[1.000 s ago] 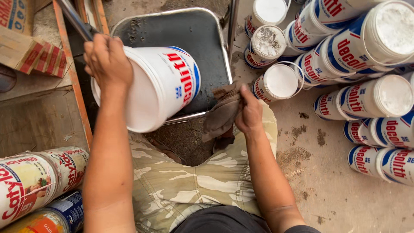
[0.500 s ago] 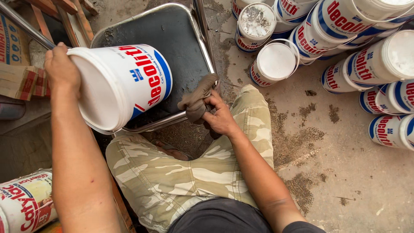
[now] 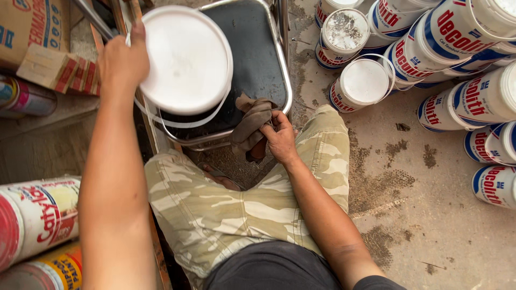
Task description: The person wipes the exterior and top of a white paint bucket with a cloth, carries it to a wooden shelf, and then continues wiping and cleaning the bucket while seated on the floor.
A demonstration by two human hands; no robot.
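Observation:
My left hand [image 3: 122,62] grips the rim of a white plastic bucket [image 3: 188,59], which stands upright on the dark seat of a metal-framed chair [image 3: 263,64]. The bucket's wire handle hangs down its near side. My right hand [image 3: 279,137] holds a crumpled brown rag [image 3: 250,124] at the chair's front edge, just right of the bucket. I sit with my knees, in camouflage shorts [image 3: 226,209], below the chair.
Several white buckets with red and blue labels [image 3: 441,64] lie and stand on the stained concrete floor at the right. Cardboard boxes [image 3: 32,37] and wooden slats sit at the upper left. Larger paint cans [image 3: 35,215] lie at the lower left.
The bucket was tilted on its side showing its label; my left hand has turned it upright so its top faces me. My right hand with the rag stayed near the chair's front edge.

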